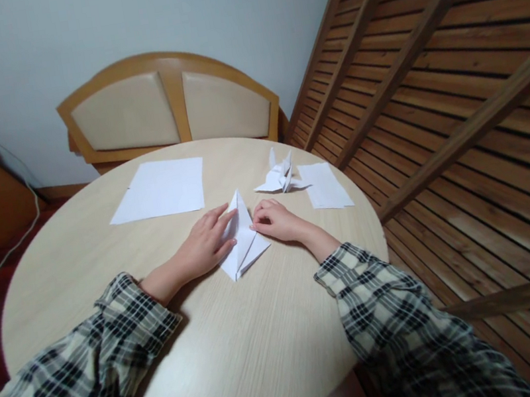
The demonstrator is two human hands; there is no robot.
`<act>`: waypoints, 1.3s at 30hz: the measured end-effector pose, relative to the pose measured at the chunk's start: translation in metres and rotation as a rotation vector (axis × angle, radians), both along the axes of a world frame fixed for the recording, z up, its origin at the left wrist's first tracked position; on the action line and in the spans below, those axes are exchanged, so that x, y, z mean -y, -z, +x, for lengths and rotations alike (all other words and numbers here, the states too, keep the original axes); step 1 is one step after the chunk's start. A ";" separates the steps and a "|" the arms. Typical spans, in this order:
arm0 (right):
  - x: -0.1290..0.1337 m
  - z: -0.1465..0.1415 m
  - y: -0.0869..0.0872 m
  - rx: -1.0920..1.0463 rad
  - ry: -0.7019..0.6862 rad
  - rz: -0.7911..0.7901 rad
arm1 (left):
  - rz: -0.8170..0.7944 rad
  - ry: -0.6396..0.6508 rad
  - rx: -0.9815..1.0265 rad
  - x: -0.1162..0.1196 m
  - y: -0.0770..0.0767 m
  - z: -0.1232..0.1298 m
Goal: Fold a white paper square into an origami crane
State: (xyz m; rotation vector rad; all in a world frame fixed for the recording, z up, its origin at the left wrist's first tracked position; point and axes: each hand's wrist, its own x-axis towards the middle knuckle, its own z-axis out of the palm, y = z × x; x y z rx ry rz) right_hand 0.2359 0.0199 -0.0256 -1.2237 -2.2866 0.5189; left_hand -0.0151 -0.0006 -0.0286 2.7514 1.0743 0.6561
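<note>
A partly folded sheet of white paper (244, 234) lies on the round table (248, 349), its long point facing away from me. My left hand (208, 236) rests on the paper's left side, fingers spread and stretched out flat. At the right edge of the paper, my right hand (276, 219) pinches a flap between thumb and forefinger, its other fingers curled in. Beyond my right hand stand folded white paper cranes (281, 174), close together; how many is hard to tell.
White sheets (163, 188) lie at the table's back left, and smaller cut paper pieces (326, 185) at the right edge. A padded wooden headboard (169, 99) stands behind the table. Wooden slats (454, 94) lean along the right. A white cable (25, 240) runs down at left.
</note>
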 end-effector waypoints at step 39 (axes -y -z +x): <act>0.016 -0.009 -0.001 0.109 0.067 0.023 | -0.095 -0.036 -0.165 -0.001 -0.004 0.003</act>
